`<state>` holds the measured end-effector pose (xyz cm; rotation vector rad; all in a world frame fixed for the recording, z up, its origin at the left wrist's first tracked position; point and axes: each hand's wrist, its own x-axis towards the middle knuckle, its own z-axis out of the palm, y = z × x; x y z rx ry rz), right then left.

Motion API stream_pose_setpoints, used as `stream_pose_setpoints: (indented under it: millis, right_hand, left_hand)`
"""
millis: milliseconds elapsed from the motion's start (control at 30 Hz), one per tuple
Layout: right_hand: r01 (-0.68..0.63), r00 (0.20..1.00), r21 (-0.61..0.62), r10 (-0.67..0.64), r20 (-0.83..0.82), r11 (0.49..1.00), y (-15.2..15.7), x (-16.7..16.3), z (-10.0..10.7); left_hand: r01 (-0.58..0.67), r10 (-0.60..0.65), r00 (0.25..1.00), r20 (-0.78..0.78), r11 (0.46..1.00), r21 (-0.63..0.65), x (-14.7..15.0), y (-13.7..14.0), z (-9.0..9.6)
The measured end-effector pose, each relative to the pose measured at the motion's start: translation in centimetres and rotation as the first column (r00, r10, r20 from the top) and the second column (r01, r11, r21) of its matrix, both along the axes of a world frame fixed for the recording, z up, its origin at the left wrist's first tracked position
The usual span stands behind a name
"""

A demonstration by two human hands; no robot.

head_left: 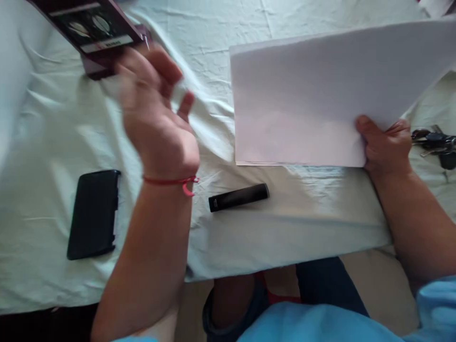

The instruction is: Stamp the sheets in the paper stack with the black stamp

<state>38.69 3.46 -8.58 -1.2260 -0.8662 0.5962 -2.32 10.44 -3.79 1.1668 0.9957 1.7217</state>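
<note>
Right grip (pixel 388 147) holds two-plus sheets (pixel 302 104); one box (pixel 96 33) by left grip (pixel 156 107).

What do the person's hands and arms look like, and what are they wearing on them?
Both the left hand, which is blurry, and the right hand are gloveless. A thin red string bracelet with a loose, curling end circles the left wrist; the right wrist shows none. Both forearms are uncovered, with light blue sleeves at the picture's bottom edge.

We get soft, cool, dimmish light — paper (pixel 313 99) shaded up top, paler below; cloth (pixel 313 232) w/ bright patches. L hand (pixel 156 114) v. blurred — box (pixel 94 28) text smeared for us too.
</note>
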Motion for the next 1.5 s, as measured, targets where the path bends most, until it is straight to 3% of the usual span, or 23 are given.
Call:
stream_pose_setpoints:
  millis: [33, 67, 133, 200, 367, 533, 600, 800, 1067, 1267, 1500]
  right_hand:
    - [0.006, 1.0, -0.004, -0.006, -0.003, 1.0, 0.0, 0.0, 0.0]
    - [0.01, 1.0, -0.004, -0.01, -0.008, 1.0, 0.0, 0.0, 0.1]
    - [0.005, 1.0, 0.005, -0.005, -0.014, 1.0, 0.0, 0.1, 0.1]
    - [-0.003, 1.0, 0.028, 0.004, -0.022, 1.0, 0.0, 0.2, 0.1]
    - [-0.011, 1.0, 0.063, 0.013, -0.027, 0.998, 0.1, 0.1, 0.2]
    - [0.0, 1.0, 0.047, -0.002, 0.024, 0.999, 0.0, -0.1, 0.3]
    - [-0.007, 1.0, 0.047, 0.006, 0.029, 0.999, 0.1, 0.2, 0.2]
    - [0.034, 0.999, 0.054, -0.034, 0.001, 0.998, 0.2, 0.6, 0.0]
    - [0.035, 0.999, 0.084, -0.034, -0.016, 0.996, 0.5, 0.7, -0.1]
    - [0.028, 0.999, 0.088, -0.026, -0.027, 0.996, 0.4, 1.3, -0.1]
    - [0.008, 1.0, 0.05, -0.007, -0.026, 0.999, 0.0, 1.0, 0.1]
  left_hand:
    - [-0.075, 0.079, 0.993, 0.083, 0.996, -0.05, 0.5, 0.5, -1.5]
    - [-0.048, 0.059, 0.993, 0.098, 0.993, -0.109, 1.0, 0.8, -3.0]
    - [0.12, -0.118, 0.993, 0.024, 0.981, -0.155, 1.9, 0.7, -5.3]
    - [0.248, -0.263, 0.962, -0.073, 0.954, -0.169, 2.4, -0.1, -6.2]
    - [0.48, -0.508, 0.819, -0.266, 0.862, -0.167, 2.4, -2.0, -4.3]
    - [0.436, -0.474, 0.806, -0.355, 0.881, -0.184, 2.1, -2.2, -3.3]
    - [0.445, -0.484, 0.797, -0.36, 0.875, -0.192, 2.0, -2.4, -3.1]
    - [0.583, -0.63, 0.737, -0.247, 0.776, -0.24, 1.9, -2.6, -2.8]
    - [0.528, -0.595, 0.734, -0.326, 0.803, -0.278, 1.6, -2.8, -2.3]
    - [0.468, -0.513, 0.809, -0.288, 0.857, -0.215, 2.1, -2.7, -2.6]
    - [0.443, -0.521, 0.817, -0.247, 0.842, -0.308, 2.2, -2.6, -2.9]
